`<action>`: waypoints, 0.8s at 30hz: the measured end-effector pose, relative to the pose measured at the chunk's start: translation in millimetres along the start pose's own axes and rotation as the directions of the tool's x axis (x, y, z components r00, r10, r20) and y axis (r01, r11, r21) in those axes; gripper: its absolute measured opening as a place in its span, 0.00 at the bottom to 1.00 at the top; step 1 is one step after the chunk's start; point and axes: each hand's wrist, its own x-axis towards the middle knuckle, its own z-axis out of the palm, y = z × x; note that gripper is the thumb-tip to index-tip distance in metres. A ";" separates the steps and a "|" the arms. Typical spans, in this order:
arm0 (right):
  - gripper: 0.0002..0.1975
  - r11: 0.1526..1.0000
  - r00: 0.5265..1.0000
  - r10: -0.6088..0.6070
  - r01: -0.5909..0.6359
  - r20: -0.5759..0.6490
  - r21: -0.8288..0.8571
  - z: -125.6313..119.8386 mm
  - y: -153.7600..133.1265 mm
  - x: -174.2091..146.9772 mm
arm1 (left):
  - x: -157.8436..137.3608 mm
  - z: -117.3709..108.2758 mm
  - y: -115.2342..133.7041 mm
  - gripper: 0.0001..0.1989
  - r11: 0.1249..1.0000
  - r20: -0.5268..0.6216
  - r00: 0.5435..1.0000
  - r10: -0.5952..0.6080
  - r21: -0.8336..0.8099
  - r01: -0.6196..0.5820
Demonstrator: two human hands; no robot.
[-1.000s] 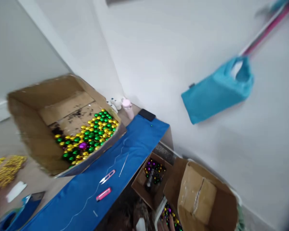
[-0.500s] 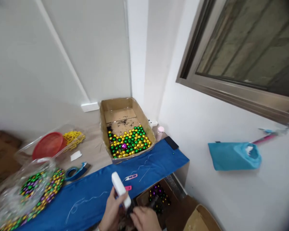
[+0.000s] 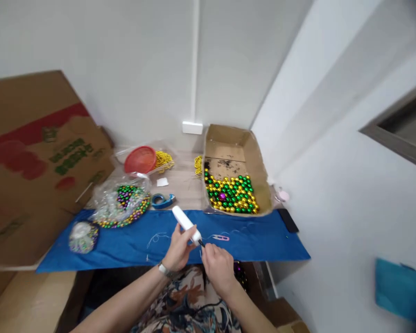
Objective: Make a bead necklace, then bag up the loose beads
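My left hand (image 3: 179,248) is closed around a white, oblong, bar-shaped device (image 3: 186,224) with rounded edges, held tilted above the blue cloth. At its lower end my right hand (image 3: 219,268) pinches a small black plug-like piece (image 3: 201,242), which meets the device; whether it is inserted I cannot tell. To the right of the device lie pink thread snips (image 3: 221,237) on the blue cloth (image 3: 263,236). Loose white thread (image 3: 156,238) curls on the cloth to the left of my hands.
A cardboard tray (image 3: 265,185) of green and gold beads stands behind. Left are a blue tape dispenser (image 3: 162,201), bagged bead strands (image 3: 142,206), a red basket (image 3: 140,159) and a large carton (image 3: 48,185). A black phone-like slab (image 3: 287,220) lies right; a blue pouch (image 3: 402,289) hangs on the wall.
My view has swung left, so the large carton shows and the window has mostly left the view. Both hands still hold the white device and black piece. The pink piece beside the device is out of sight.
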 end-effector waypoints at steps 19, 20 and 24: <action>0.17 0.861 0.882 -0.470 0.467 -0.036 0.204 37.6 -110.5 104.6 | 8.6 -115.3 94.8 0.26 0.959 -0.242 0.947 0.212 -0.133 -0.249; 0.15 0.839 0.868 -0.496 0.485 -0.019 0.247 38.5 -118.1 105.9 | 5.8 -126.4 102.1 0.29 0.954 -0.261 0.931 0.256 -0.089 -0.288; 0.22 0.754 0.810 -0.585 0.560 -0.038 0.344 43.2 -135.1 110.4 | -7.6 -186.5 140.7 0.46 0.814 -0.356 0.737 0.575 0.341 -0.470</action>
